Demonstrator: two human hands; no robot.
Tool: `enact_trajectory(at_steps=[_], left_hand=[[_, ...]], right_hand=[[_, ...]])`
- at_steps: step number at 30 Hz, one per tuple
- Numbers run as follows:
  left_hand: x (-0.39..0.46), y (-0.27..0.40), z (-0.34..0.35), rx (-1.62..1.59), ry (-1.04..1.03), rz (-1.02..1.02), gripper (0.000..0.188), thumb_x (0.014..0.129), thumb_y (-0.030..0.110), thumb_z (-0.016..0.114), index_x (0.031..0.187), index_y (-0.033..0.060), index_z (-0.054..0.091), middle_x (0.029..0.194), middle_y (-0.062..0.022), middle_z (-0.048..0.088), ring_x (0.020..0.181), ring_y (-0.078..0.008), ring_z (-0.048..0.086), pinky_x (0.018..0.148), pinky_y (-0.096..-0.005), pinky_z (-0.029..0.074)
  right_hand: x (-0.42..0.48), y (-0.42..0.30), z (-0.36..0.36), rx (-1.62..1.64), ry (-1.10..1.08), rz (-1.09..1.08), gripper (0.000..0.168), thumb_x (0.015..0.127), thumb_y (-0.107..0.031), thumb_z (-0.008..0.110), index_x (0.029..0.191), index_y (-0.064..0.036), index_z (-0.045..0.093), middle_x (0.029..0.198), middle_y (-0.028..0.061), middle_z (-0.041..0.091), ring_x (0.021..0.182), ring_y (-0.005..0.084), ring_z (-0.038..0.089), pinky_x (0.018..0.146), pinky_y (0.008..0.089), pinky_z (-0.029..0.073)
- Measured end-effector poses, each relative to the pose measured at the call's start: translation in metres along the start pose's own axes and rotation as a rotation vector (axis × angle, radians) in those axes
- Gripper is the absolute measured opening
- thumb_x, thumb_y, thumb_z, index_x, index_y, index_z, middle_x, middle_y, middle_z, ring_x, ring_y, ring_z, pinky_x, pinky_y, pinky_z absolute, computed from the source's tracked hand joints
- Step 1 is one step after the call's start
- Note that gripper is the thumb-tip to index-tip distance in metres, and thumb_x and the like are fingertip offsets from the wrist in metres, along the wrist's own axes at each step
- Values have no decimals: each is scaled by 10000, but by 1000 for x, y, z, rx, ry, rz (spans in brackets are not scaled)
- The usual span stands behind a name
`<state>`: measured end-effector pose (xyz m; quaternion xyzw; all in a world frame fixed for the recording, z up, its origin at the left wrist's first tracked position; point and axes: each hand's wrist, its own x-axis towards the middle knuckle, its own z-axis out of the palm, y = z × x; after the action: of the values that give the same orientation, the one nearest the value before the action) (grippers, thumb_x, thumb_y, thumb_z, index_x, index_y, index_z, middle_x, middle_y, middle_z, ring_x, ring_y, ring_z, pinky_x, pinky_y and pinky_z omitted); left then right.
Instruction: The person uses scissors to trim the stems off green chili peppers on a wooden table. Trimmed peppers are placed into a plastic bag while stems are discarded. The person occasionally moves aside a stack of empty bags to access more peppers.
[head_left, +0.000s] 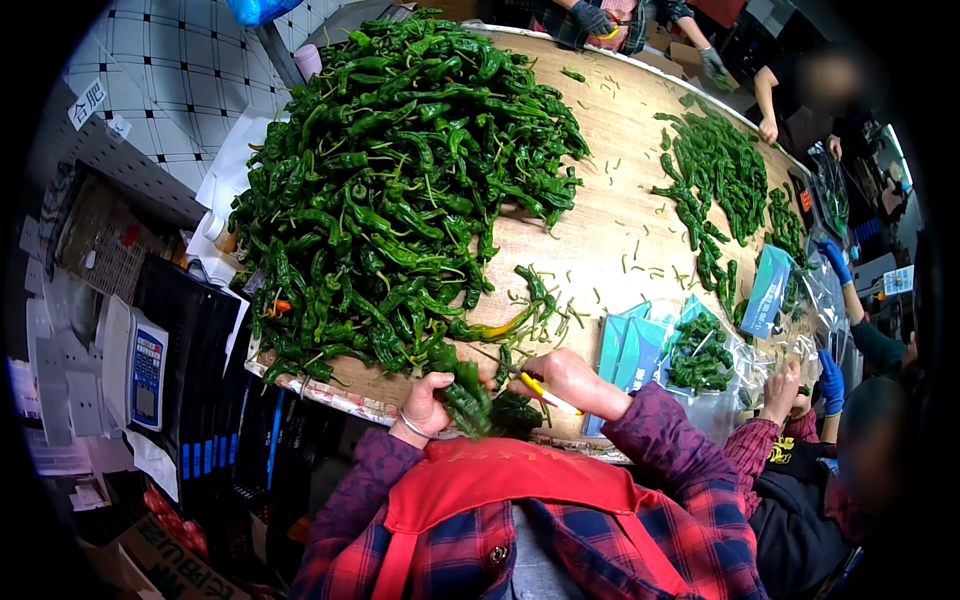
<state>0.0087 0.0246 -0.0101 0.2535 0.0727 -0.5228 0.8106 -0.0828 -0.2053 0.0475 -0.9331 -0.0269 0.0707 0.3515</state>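
My left hand (425, 409) is closed around a bunch of green peppers (466, 409) at the table's near edge. Just to its right, my right hand (568, 379) grips a thin-bladed cutting tool (546, 391) with a yellow and white handle. The blade points left toward the bunch; whether it is scissors or a knife I cannot tell. More dark green peppers (517, 415) lie below my right hand. A large heap of green peppers (390, 172) rises beyond my left hand. Cut stems (559, 304) and a yellowish pepper (499, 326) lie on the wooden tabletop (592, 225).
At right are printed teal bags (630, 349), a clear bag of peppers (701, 352) and a smaller pepper pile (724, 169). A neighbour's hands (784, 394) work close by. Other people stand along the far and right edges. A weighing scale (146, 367) stands left of the table.
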Motion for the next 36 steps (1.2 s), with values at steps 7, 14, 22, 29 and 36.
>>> enact_trajectory(at_steps=[7, 14, 22, 29, 36], left_hand=[[-29, 1, -26, -108, 72, 104, 501, 758, 235, 580, 1212, 53, 472, 1009, -162, 570, 935, -300, 563, 820, -426, 487], [-49, -3, -20, -119, 145, 199, 521, 732, 332, 600, 1180, 89, 496, 991, -167, 541, 875, -300, 560, 841, -490, 474], [-44, 1, -32, -113, 88, 256, 565, 778, 288, 564, 1285, 65, 458, 1243, -246, 499, 903, -258, 586, 849, -456, 485], [-18, 4, -11, -111, -43, 92, 860, 718, 443, 596, 1445, 91, 299, 1292, -298, 483, 770, -224, 608, 729, -351, 523], [-1, -1, 11, -191, -298, -85, 819, 702, 393, 653, 1403, 93, 353, 1276, -272, 508, 1199, -421, 485, 796, -450, 569]], right_hand=[[46, 47, -4, -62, -266, 308, 571, 835, -558, 557, 759, -4, 672, 685, 215, 621, 693, 372, 633, 652, 447, 496], [111, 52, 0, -149, -490, 329, 647, 792, -571, 550, 775, 66, 663, 755, 239, 640, 749, 390, 639, 714, 428, 496], [88, 39, -16, 187, -450, 421, 502, 884, -449, 573, 684, 8, 626, 536, 71, 559, 451, 170, 524, 459, 325, 422], [-22, -3, -24, 1414, -696, 229, 384, 979, -278, 465, 885, 38, 661, 483, -16, 467, 368, 49, 389, 373, 230, 304], [-49, -25, -18, 1520, -696, 277, 401, 944, -289, 502, 924, 92, 626, 482, -16, 437, 391, 64, 392, 392, 233, 308]])
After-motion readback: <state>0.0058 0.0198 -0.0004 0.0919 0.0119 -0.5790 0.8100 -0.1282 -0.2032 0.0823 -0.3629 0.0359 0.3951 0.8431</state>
